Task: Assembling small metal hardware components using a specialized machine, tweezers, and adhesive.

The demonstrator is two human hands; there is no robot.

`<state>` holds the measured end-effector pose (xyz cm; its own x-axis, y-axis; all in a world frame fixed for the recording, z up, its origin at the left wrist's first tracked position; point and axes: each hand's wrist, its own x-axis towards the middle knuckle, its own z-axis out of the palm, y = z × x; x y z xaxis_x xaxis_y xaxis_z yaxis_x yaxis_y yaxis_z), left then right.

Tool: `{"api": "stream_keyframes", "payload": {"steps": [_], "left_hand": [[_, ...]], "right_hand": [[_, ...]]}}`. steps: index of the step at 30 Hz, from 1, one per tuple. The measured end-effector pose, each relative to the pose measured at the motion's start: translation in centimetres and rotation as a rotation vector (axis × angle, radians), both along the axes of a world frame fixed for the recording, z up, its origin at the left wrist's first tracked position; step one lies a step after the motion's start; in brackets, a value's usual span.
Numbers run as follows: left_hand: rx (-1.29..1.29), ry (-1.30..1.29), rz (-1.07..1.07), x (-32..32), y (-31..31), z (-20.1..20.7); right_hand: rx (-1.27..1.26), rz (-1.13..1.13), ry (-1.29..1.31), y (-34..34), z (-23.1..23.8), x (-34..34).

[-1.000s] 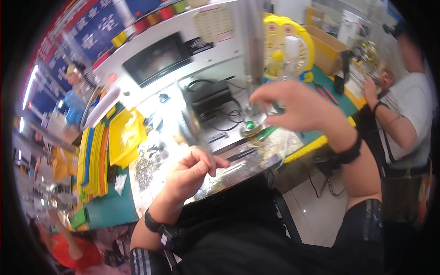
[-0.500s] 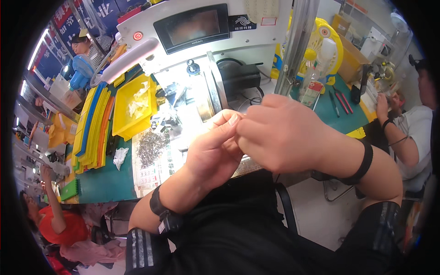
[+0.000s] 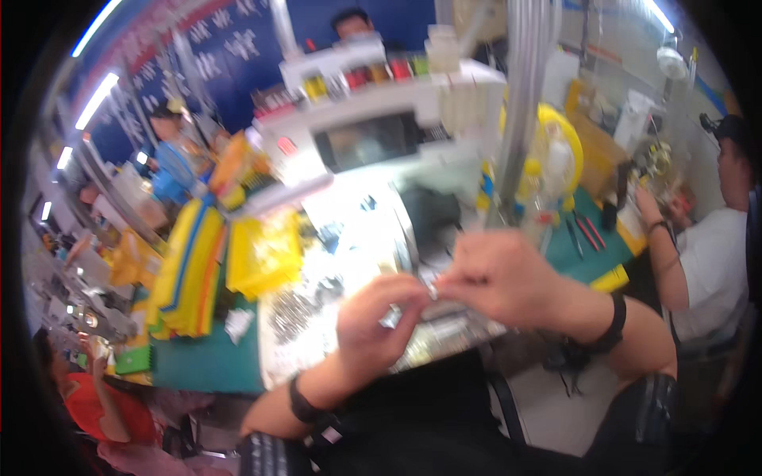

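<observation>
My left hand (image 3: pixel 377 321) and my right hand (image 3: pixel 504 282) meet at the fingertips over the near edge of the bench. Between them shows a small whitish, shiny piece (image 3: pixel 432 292), too small and blurred to name. Thumb and forefinger of each hand are pinched at it. Left of my left hand, many small dark metal bits (image 3: pixel 294 316) lie heaped on a printed sheet. Beyond my hands stands a white machine (image 3: pixel 444 103) with a dark screen (image 3: pixel 367 141), its work area brightly lit.
A yellow tray (image 3: pixel 266 266) stands left of the lit area, beside stacked yellow, blue and orange strips (image 3: pixel 186 274). A metal post (image 3: pixel 524 103) rises at right, near a yellow fan (image 3: pixel 567 151), a bottle (image 3: pixel 533 202) and red-handled pliers (image 3: pixel 589 232). Co-workers sit on both sides.
The view has tilted up and blurred, so the bench sits lower in the picture. My fingertips have drawn slightly apart, and the small whitish piece now shows between them.
</observation>
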<state>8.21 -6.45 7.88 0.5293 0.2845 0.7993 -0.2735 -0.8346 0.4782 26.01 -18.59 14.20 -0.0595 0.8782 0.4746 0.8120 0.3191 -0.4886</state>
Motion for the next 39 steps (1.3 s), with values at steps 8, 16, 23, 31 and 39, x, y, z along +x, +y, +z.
{"api": "stream_keyframes", "payload": {"steps": [8, 16, 23, 31, 39], "left_hand": [[-0.031, -0.012, -0.154, -2.4, 0.0, 0.1], [-0.021, -0.033, -0.081, -3.9, 2.2, 0.8], [-0.029, -0.113, 0.006, -4.6, 2.8, 0.2], [-0.045, -0.094, -0.029, -3.8, 2.3, 0.1], [-0.040, -0.150, 0.006, -4.7, 2.0, 0.7]], "right_hand": [[-0.017, 0.214, -0.062, -0.6, -0.5, -0.4], [0.341, -0.320, 0.126, 0.3, 10.5, 7.3], [0.694, -0.406, 0.239, 1.8, 14.0, 10.7], [0.992, -0.517, 0.231, 4.5, 22.2, 12.2], [0.883, -0.400, 0.522, 5.0, 22.8, 11.1]]}}
